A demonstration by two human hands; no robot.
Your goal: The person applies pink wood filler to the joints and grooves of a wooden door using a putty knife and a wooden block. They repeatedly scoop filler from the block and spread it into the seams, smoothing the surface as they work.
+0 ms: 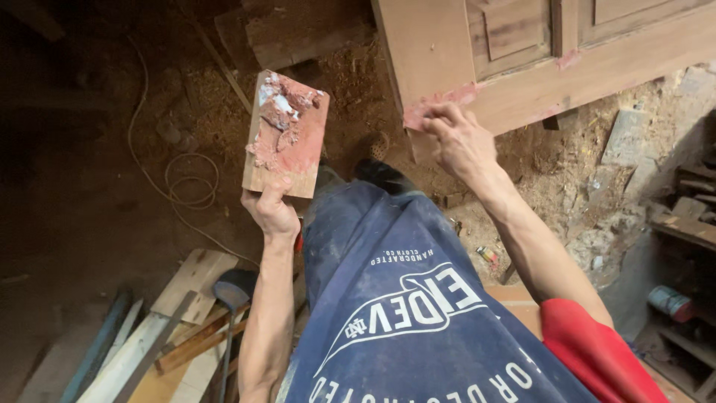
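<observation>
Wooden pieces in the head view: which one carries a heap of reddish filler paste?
The small rectangular wooden board held up by the left hand; the large panelled wooden door shows only thin reddish smears.

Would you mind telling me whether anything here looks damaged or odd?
Pink filler is smeared unevenly along the wooden door's corner under the right hand. The left hand holds a board caked with the same paste.

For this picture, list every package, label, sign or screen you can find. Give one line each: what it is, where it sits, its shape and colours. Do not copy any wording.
Printed emblem: on the person's dark blue garment, bottom centre; white curved banner shape with lettering.
Can: lying on its side on a shelf, lower right; cylinder, pale blue-grey with a reddish end.
Small wrapper: on the sawdust-strewn floor beside the right forearm; red and yellow.
No signs or screens.
</observation>
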